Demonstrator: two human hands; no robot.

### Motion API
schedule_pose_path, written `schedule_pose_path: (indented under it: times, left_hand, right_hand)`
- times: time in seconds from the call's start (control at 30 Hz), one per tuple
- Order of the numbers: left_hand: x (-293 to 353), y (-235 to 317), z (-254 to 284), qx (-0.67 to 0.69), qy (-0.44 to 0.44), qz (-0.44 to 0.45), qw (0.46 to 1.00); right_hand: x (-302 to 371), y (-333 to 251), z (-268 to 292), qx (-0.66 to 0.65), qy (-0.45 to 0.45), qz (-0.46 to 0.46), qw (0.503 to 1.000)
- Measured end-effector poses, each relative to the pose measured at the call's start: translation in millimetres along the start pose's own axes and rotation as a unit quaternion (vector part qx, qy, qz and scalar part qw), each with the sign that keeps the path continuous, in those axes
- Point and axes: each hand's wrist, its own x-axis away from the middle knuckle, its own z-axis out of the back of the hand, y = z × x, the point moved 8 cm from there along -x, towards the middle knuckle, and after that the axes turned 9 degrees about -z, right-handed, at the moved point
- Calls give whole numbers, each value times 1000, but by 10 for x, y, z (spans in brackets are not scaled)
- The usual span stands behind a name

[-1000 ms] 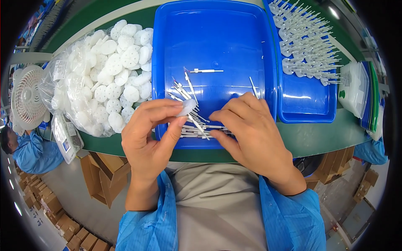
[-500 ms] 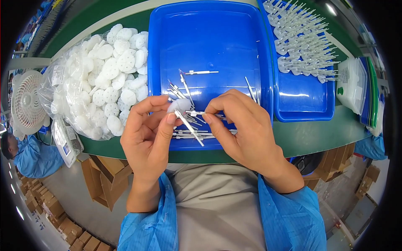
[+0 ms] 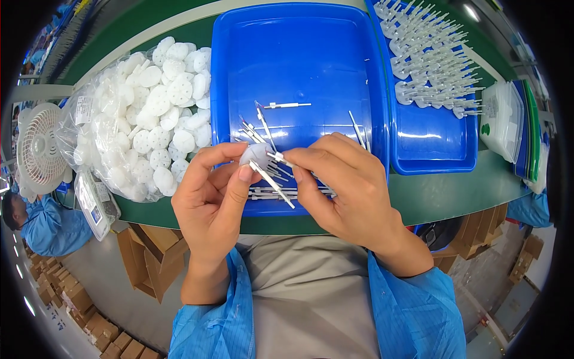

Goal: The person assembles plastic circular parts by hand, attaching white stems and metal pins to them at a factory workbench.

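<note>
My left hand (image 3: 216, 185) pinches a translucent white plastic disc (image 3: 256, 153) between thumb and fingers. One thin white rod (image 3: 274, 185) sticks out from the disc toward me. In the fingertips of my right hand (image 3: 341, 176) is a second white rod (image 3: 280, 158), its narrow tip close to the disc's right edge; whether it touches I cannot tell. Both hands hover over the near part of a large blue tray (image 3: 299, 54). More white rods with thin dark tips (image 3: 263, 122) lie in that tray, partly hidden under my hands.
A clear bag (image 3: 84, 134) spills a heap of perforated white discs (image 3: 170, 90) at the left. At the right, a smaller blue tray (image 3: 433, 164) holds rows of discs with upright rods (image 3: 433, 66). A white fan (image 3: 42, 143) stands far left; a plastic container (image 3: 499, 119) is far right.
The disc in my left hand has turned to show more of its face. The rod in my right hand has tilted, and its tip is angled up toward the disc.
</note>
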Motion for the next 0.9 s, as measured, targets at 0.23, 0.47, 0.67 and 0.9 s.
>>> schedule_pose_path:
  times: [0.23, 0.47, 0.67, 0.9]
  left_hand:
    - [16, -7, 29, -12, -5, 2, 1000]
    - [-27, 124, -30, -109, -92, -79, 987]
    - [-20, 73, -27, -22, -49, -39, 998]
    - [-24, 34, -35, -11, -47, -32, 998]
  right_hand:
    - [2, -17, -9, -31, -45, -22, 998]
    - [-3, 68, 36, -48, -67, -72, 994]
    - [11, 35, 9, -35, -54, -72, 995]
    - [97, 100, -84, -91, -78, -159, 980]
